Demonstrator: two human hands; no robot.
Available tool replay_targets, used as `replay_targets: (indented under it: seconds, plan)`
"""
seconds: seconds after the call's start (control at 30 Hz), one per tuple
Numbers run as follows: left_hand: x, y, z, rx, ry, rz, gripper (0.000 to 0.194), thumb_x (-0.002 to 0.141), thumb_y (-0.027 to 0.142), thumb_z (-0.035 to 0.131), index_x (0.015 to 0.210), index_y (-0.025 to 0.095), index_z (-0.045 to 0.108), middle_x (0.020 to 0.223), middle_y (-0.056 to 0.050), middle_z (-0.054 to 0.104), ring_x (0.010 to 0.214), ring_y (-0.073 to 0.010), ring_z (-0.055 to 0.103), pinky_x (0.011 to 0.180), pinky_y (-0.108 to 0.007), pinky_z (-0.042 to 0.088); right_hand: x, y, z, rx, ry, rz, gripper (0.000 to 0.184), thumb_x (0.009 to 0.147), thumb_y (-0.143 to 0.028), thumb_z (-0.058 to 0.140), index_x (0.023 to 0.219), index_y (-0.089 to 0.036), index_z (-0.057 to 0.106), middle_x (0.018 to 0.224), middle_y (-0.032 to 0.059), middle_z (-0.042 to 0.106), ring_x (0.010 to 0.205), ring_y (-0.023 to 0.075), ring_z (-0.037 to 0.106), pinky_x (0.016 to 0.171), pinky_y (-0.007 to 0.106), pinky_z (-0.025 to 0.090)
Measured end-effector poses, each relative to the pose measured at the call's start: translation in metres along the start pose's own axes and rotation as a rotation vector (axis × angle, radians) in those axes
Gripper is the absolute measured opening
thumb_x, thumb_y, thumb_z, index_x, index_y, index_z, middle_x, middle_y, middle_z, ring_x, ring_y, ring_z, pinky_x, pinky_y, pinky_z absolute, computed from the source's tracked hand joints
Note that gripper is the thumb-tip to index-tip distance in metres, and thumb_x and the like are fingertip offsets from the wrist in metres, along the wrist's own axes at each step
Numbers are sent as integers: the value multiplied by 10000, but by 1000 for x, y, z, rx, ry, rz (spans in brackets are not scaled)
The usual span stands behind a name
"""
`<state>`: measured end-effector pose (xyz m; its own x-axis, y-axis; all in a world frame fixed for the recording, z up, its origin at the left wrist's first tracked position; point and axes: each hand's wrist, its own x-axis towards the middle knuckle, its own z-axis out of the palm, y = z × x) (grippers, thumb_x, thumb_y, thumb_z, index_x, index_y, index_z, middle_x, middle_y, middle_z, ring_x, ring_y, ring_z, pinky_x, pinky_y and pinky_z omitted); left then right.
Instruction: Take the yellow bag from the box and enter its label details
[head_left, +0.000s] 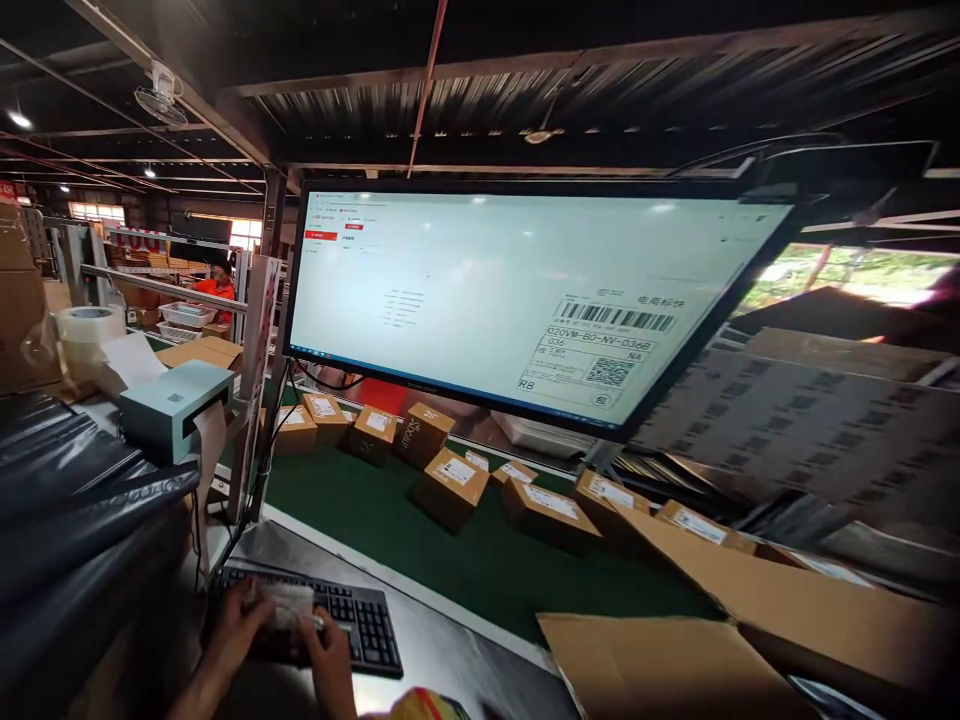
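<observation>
I am watching two bare hands working low down, over a black keyboard (pixel 375 630) that is lying on a shiny grey tabletop (pixel 442 660). A small, see-through packet (pixel 291 602) is sitting between the hands, just above the keys. The left hand (pixel 241 618) is pinching the packet at its left side. The right hand (pixel 328 645) is closing its thumb and fingers on the packet's lower right edge. The packet is looking blurry, so I cannot tell what is inside.

Behind the tabletop, a green belt (pixel 352 535) is running across, and lots of little brown boxes (pixel 450 485) with white labels are resting on it. Above them a big screen (pixel 465 300) is hanging at a slant, and it is showing a label (pixel 592 350) with black bars and a square code. On the left, a pale printer (pixel 176 408) is letting a strip of paper (pixel 211 450) hang down, and fat rolls of tape (pixel 90 335) are standing behind it. Black plastic (pixel 82 510) is spreading out in front. On the right, a big cardboard box (pixel 660 660) is standing with its flaps open. Far back, a person in orange (pixel 217 286) is staying near white baskets (pixel 186 315).
</observation>
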<state>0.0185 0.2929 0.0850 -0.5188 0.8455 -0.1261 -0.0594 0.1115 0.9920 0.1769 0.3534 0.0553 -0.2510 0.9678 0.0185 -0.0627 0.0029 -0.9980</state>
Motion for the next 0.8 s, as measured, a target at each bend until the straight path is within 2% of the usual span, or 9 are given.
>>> replay_targets:
  seconds: [0.1, 0.23, 0.33, 0.43, 0.57, 0.67, 0.73, 0.8]
  plan:
    - [-2, 18, 4, -105, 17, 22, 595, 562, 649, 808, 965, 218, 740, 1019, -100, 789, 1071, -375, 739, 964, -460, 612, -8, -25, 2, -10, 73, -15, 403, 573, -742, 772, 590, -341, 745, 514, 5, 607, 494, 282, 590, 503, 449, 501]
    - [-24, 79, 4, -229, 47, -9, 669, 511, 582, 872, 1014, 177, 697, 920, -89, 765, 824, -281, 726, 662, -340, 606, -25, -89, 9, -31, 203, -99, 446, 650, -670, 771, 631, -230, 699, 621, 39, 660, 609, 236, 601, 594, 363, 504]
    - [-44, 126, 2, -314, -76, 72, 559, 595, 533, 867, 984, 173, 689, 859, -48, 729, 660, -185, 667, 552, -271, 567, -33, -135, 10, 40, 195, -139, 439, 684, -620, 781, 627, -207, 647, 581, 3, 602, 572, 172, 535, 559, 293, 439]
    - [-57, 152, -1, -290, -198, 89, 431, 658, 495, 862, 891, 184, 677, 750, -8, 693, 525, -148, 615, 482, -258, 546, -39, -160, 8, 123, 155, -193, 443, 739, -565, 785, 584, -205, 579, 527, -30, 528, 516, 124, 444, 512, 261, 360]
    - [-69, 156, -3, -241, -201, 127, 354, 719, 502, 822, 825, 209, 654, 645, 13, 640, 478, -159, 599, 435, -265, 526, -54, -170, 4, 133, 125, -223, 431, 777, -535, 786, 591, -198, 592, 512, -38, 531, 498, 119, 448, 509, 257, 375]
    - [-70, 152, -2, -203, -180, 152, 344, 747, 526, 786, 794, 222, 632, 628, 15, 625, 469, -155, 584, 430, -265, 517, -57, -164, -4, 86, 8, -226, 459, 808, -578, 777, 613, -192, 625, 541, -20, 573, 536, 139, 512, 552, 270, 434]
    - [-69, 150, -3, -201, -155, 162, 341, 745, 518, 789, 775, 220, 627, 623, 15, 625, 462, -147, 571, 419, -253, 499, -44, -149, -15, 93, -73, -217, 484, 820, -653, 748, 704, -187, 682, 625, 11, 648, 593, 165, 581, 602, 294, 491]
    - [-68, 149, -5, -213, -125, 164, 329, 739, 494, 791, 759, 211, 624, 620, 15, 626, 457, -140, 562, 410, -243, 486, -18, -126, -33, 101, -33, -199, 535, 865, -714, 657, 843, -184, 724, 765, 54, 728, 692, 201, 662, 675, 329, 549]
